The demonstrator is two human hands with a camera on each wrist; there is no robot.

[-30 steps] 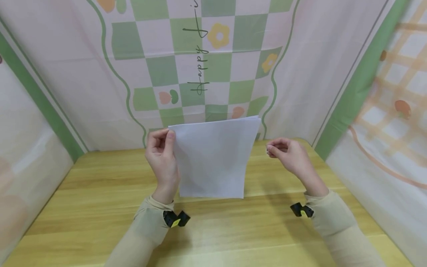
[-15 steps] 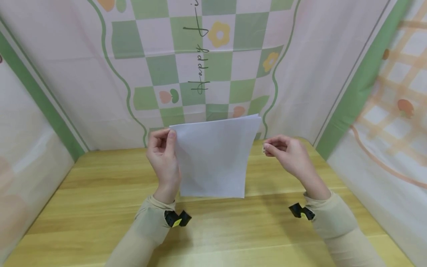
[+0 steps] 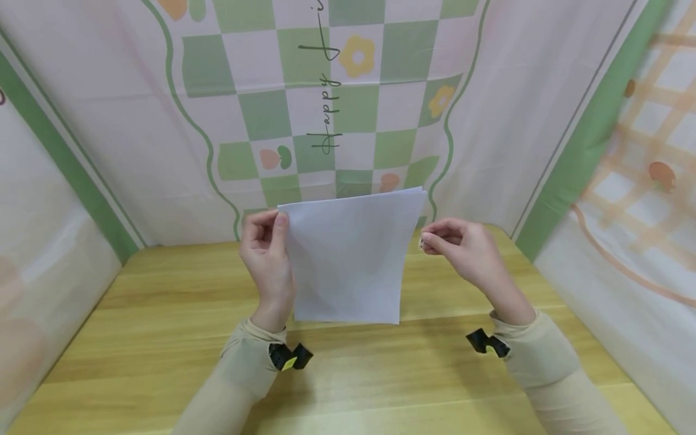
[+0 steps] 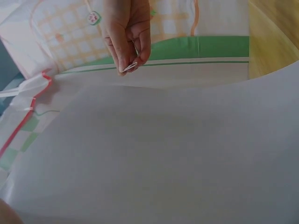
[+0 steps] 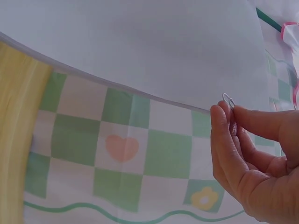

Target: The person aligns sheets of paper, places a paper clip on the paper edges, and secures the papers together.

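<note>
My left hand [image 3: 267,257] pinches the upper left corner of a few white paper sheets [image 3: 348,257], thumb in front. The sheets stand nearly upright above the table, and a second layer peeks out at their top right corner. To the right of the paper, my right hand [image 3: 467,251] pinches a small silvery paper clip [image 5: 228,100] between thumb and fingers. The clip's looped end sticks out past the fingertips toward the paper's right edge, with a small gap between them in the head view. In the left wrist view, the paper clip [image 4: 130,67] shows beyond the paper's edge.
A wood-grain table [image 3: 163,338] lies below both hands. Behind it hangs a green and white checkered cloth [image 3: 356,109], and patterned cloths line both sides. Each wrist carries a small black camera [image 3: 290,356].
My right hand has moved left with the paper clip, closer to the paper's right edge. The left hand and the sheets have barely shifted.
</note>
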